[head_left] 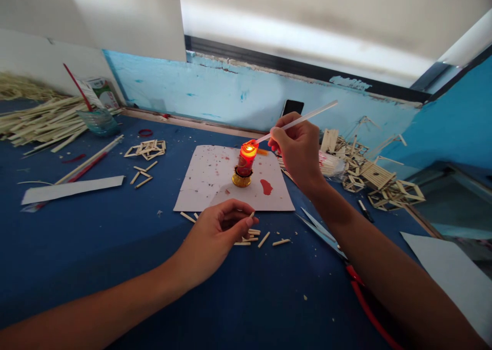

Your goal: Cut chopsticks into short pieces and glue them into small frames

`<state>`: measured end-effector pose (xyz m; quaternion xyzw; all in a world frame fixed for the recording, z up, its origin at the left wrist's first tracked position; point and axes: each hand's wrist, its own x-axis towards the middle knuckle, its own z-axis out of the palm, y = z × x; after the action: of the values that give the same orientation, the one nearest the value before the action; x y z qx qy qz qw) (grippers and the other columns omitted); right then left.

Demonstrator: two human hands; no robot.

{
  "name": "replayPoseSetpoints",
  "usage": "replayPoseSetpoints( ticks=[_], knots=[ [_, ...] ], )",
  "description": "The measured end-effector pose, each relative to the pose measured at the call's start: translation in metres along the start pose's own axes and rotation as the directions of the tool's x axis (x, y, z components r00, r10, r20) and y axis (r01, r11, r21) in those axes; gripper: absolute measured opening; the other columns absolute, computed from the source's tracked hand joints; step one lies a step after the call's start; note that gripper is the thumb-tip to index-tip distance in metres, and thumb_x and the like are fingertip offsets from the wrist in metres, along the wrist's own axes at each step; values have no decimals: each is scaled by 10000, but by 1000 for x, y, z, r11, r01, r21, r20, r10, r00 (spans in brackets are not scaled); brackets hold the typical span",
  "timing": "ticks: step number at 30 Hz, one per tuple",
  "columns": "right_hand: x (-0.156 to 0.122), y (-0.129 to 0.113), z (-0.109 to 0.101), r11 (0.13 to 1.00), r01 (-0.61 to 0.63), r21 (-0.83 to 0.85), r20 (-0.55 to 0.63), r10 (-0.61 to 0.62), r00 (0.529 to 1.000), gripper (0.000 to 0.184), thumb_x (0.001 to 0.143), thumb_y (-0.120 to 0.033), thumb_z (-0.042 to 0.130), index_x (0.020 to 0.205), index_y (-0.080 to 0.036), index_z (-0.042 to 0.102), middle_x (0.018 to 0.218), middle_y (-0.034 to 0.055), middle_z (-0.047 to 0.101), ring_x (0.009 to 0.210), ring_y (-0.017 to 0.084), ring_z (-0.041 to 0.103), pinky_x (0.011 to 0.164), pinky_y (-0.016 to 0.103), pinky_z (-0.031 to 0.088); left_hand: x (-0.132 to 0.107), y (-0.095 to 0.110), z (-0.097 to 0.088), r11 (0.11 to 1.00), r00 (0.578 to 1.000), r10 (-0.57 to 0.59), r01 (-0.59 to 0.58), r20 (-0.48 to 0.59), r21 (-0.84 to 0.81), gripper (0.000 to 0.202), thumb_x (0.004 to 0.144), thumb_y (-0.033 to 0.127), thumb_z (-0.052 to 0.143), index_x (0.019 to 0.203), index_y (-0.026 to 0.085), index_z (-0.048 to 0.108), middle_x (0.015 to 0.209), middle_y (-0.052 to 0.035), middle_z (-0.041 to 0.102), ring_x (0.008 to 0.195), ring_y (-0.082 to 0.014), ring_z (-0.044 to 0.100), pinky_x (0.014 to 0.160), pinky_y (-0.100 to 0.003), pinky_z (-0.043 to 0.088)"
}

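A lit red candle (246,160) in a gold holder stands on a stained white card (215,181) on the blue table. My right hand (298,150) is closed on a clear glue stick (307,117), whose tip is in the flame. My left hand (215,237) rests on the table in front of the card, pinching a short wooden stick piece (251,215) above several loose cut pieces (265,238).
Red-handled scissors (330,242) lie under my right forearm. Small wooden stick frames (378,178) are piled at the right and more frames (148,149) at the left. A heap of long sticks (42,117), a cup (98,120) and a paper strip (73,188) lie far left.
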<state>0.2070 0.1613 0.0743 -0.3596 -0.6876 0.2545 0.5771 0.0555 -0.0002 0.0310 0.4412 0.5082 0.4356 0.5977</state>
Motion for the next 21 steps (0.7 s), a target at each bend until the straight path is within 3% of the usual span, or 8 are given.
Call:
replayPoseSetpoints(
  ticks=[3,6,10,12,15,17,19,21],
  knots=[
    [4,-9,-6,995,15,96,30,-18,999,94,864,-184,630,781,-227,623,634,-19,636,574,137,594,551,307,457,-1,1,0,998,1000,8,-10,-21,-68,237,842,348,809,988,192,705,978,-49,793,861,-170,719,798,-290,560],
    [7,-27,-15,979,9,204,77,-26,997,119,923,-235,597,876,-220,705,753,12,714,637,143,642,625,321,506,-4,3,1,984,1000,-17,13,-19,-180,255,800,320,866,958,190,714,929,-33,801,821,-163,737,798,-289,579],
    [-15,-57,-30,899,-178,401,219,95,971,76,899,-242,694,965,-249,732,859,-4,727,791,140,671,752,293,542,-10,6,4,922,998,-60,49,-19,-384,303,733,284,940,930,181,734,844,-2,803,748,-117,741,765,-222,577],
    [-40,-65,-37,791,-323,519,288,194,938,31,886,-224,739,885,-249,721,737,-36,661,697,109,614,693,242,525,-14,6,5,887,998,-58,46,-12,-459,307,713,274,958,922,181,752,814,7,800,733,-101,742,748,-190,573],
    [-83,-67,-43,509,-575,641,415,400,817,76,887,-250,765,868,-239,693,651,-57,625,638,89,606,662,200,532,-20,6,7,868,997,-74,77,25,-490,286,697,272,970,877,173,772,745,10,782,663,-89,724,657,-158,550],
    [-106,-64,-45,353,-664,659,480,483,733,117,876,-291,781,875,-235,678,680,-47,683,694,110,666,734,238,585,-23,5,8,864,993,-105,120,58,-489,269,698,282,970,855,175,779,712,11,772,612,-84,706,610,-154,532],
    [-120,-62,-45,271,-697,664,525,495,692,126,883,-320,772,892,-241,675,729,-31,740,754,141,715,804,301,618,-25,3,10,857,988,-130,153,80,-491,253,700,286,968,848,188,788,721,10,780,619,-88,710,628,-161,539],
    [-127,-60,-44,232,-707,668,556,476,681,110,892,-324,761,902,-249,680,760,-24,772,774,154,740,818,318,626,-27,2,11,852,988,-127,155,90,-501,229,712,295,960,843,205,796,744,10,793,672,-105,732,682,-179,562]
  ],
)
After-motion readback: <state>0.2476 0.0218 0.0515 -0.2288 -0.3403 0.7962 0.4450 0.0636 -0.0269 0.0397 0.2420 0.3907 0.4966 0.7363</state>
